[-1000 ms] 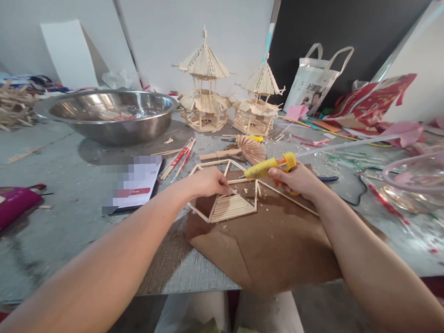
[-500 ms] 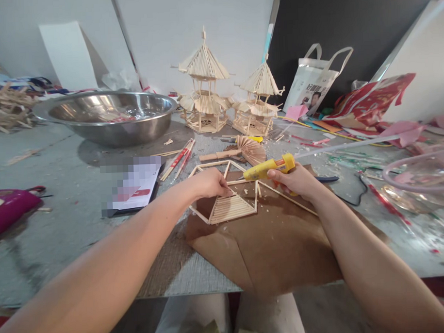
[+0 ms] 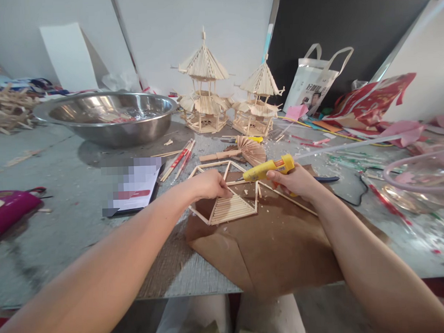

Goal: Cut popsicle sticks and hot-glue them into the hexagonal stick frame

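A flat hexagonal frame of pale wooden sticks (image 3: 234, 215) lies on brown paper (image 3: 283, 252), its front triangle filled with a row of parallel sticks. My left hand (image 3: 213, 184) is pinched at the top of that filled triangle; whatever is between its fingertips is too small to make out. My right hand (image 3: 293, 180) is closed around a yellow glue gun (image 3: 267, 169), whose nozzle points left over the back right of the frame. A long clear glue stick runs out of the gun's back end. Just behind the frame lies a brown pleated fan-shaped piece (image 3: 251, 150).
Two stick pagodas (image 3: 205, 106) (image 3: 259, 107) stand at the back. A steel basin (image 3: 122, 126) and a phone (image 3: 135, 186) are on the left, with a purple tool (image 3: 12, 208) at the edge. On the right lie a dark cable, red sticks and a plastic container (image 3: 419, 191).
My left fingertips have shifted very slightly at the tip of the filled triangle. The glue gun in my right hand has barely moved.
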Demonstrator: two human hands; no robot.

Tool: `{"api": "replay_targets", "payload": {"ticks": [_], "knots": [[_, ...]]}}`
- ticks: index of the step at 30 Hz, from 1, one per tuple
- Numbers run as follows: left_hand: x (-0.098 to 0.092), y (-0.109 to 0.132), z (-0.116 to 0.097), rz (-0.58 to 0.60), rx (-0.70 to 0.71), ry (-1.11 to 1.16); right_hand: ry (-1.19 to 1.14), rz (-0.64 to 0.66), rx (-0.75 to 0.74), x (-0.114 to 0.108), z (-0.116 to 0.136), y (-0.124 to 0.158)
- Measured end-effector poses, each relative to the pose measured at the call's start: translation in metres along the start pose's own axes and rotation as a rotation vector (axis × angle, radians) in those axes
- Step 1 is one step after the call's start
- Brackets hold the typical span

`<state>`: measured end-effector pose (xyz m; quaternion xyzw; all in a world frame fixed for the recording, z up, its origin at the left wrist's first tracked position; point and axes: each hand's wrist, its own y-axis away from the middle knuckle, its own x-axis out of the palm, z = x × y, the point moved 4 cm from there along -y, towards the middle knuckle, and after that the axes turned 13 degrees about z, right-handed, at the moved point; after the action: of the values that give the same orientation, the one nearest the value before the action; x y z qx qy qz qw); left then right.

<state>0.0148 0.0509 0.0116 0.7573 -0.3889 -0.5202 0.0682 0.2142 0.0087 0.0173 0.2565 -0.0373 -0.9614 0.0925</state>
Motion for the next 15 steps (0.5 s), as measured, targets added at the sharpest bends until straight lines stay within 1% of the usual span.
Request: {"api": "replay_targets", "payload": {"ticks": [9, 15], "knots": [[0.0046, 0.0004, 0.0023, 0.043, -0.003, 0.124, 0.022, 0.0, -0.024, -0.0002, -0.0012, -0.0013], [0.0061, -0.0018, 0.006, 0.065, 0.002, 0.115, -0.001, 0.012, -0.04, 0.0011, 0.0008, -0.0004]]}}
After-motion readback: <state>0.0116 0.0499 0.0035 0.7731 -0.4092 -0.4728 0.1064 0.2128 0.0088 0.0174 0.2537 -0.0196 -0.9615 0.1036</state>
